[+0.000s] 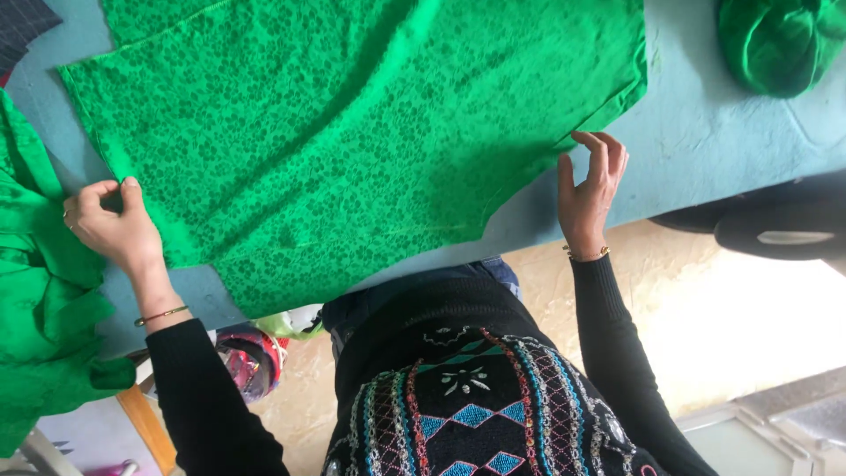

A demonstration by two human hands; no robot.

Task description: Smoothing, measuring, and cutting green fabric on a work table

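Note:
A large green patterned fabric [352, 132] lies spread flat on a light blue table [723, 132]. My left hand [110, 225] pinches the fabric's left edge between thumb and fingers. My right hand [590, 185] hovers at the fabric's right edge near its lower corner, fingers curled and apart, holding nothing. Both arms wear black sleeves and thin bracelets at the wrists. A dark patterned sweater [476, 397] fills the bottom of the view.
A heap of plain green cloth [40, 317] hangs over the table's left side. A bundled green cloth [775, 44] sits at the top right. A dark object [775, 229] lies by the table's right edge. A colourful bag [251, 357] sits below the table edge.

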